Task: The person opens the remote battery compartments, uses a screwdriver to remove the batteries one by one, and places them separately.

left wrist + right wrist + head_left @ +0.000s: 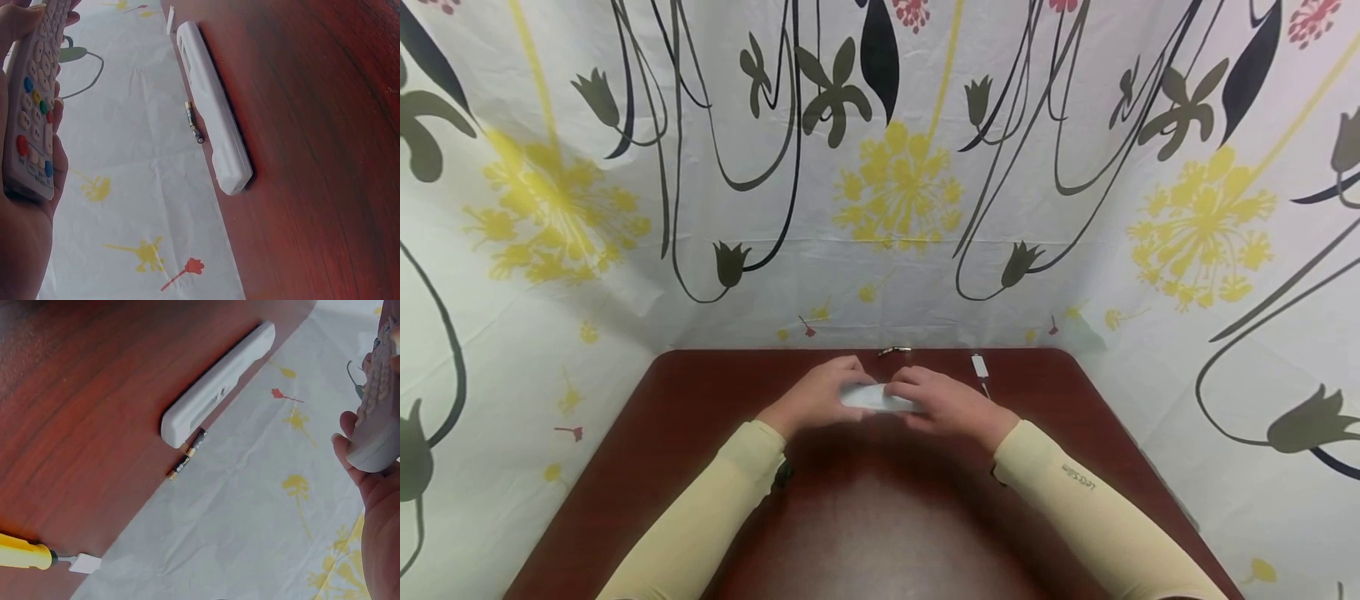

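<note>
remote (880,397): held over mid-table (880,517), left hand (816,398) and right hand (951,404) fingers curled round its ends; a loosened grip could drop it. second remote (215,109), batteries (185,454): at far edge; a knock may roll the batteries off.

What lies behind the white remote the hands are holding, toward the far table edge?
Behind the held remote a second white remote lies at the far edge of the table, with batteries beside it. In the head view the hands mostly cover that remote.
</note>
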Available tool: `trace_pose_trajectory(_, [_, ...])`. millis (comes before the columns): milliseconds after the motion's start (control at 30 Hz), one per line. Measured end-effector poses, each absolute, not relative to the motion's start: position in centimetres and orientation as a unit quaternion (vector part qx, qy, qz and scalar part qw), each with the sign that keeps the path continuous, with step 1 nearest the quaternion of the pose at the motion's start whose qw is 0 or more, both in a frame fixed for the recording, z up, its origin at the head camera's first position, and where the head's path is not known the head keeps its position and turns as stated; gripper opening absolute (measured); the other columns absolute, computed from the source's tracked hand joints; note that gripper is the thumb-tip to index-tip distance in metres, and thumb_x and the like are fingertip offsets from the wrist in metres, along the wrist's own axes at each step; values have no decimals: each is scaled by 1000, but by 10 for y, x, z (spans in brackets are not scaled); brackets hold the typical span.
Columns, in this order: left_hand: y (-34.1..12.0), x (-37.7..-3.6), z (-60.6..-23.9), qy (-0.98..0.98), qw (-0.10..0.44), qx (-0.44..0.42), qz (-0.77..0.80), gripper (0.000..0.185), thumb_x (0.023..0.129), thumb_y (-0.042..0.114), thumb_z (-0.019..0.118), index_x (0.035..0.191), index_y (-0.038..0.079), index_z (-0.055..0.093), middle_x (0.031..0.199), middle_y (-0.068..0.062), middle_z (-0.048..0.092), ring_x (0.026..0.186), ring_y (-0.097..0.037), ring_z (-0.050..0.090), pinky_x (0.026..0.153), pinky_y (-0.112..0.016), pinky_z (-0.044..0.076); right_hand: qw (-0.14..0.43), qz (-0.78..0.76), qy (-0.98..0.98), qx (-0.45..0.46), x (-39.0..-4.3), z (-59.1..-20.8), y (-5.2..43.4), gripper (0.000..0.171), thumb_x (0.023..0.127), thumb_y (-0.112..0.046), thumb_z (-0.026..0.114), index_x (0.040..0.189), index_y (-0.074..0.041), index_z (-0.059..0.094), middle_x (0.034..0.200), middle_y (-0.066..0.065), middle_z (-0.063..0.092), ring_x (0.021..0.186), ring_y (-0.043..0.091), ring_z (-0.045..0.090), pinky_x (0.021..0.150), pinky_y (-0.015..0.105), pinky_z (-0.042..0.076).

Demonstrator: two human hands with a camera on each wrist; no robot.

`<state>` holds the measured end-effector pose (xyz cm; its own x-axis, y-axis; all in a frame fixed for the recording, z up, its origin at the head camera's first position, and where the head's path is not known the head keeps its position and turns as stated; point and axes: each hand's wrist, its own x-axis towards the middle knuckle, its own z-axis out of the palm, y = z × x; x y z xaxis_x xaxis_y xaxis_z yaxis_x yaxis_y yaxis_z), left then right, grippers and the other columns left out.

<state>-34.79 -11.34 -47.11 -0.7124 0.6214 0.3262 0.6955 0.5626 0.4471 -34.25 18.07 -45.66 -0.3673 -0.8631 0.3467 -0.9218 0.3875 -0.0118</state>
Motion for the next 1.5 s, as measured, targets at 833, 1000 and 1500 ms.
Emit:
trace_pose_trajectory(833, [-116, -350, -472, -876, 82, -370, -300, 37, 92, 40, 91, 124, 26, 81, 106, 12, 59, 94, -11, 57, 80, -33, 54, 167, 120, -834, 512, -341, -451, 172, 31, 101, -20, 77, 130, -20, 71, 123, -2, 61, 107, 18, 59, 94, 40, 55])
trace_pose_trajectory(1000, [-117, -350, -473, -880, 74, -364, -297, 37, 91, 43, 92, 123, 27, 81, 105, 12, 59, 94, -10, 57, 79, -33, 54, 177, 123, -830, 515, -339, -449, 169, 27, 100, -15, 79, 126, -18, 74, 117, -1, 62, 104, 18, 58, 91, 39, 54])
trace_pose_trajectory(1500, [-115, -350, -476, -888, 63, -349, -293, 39, 89, 44, 93, 122, 28, 81, 105, 13, 59, 94, -10, 57, 80, -33, 54, 183, 118, -831, 511, -341, -452, 166, 25, 101, -10, 80, 124, -18, 74, 114, -3, 62, 103, 17, 57, 91, 36, 54])
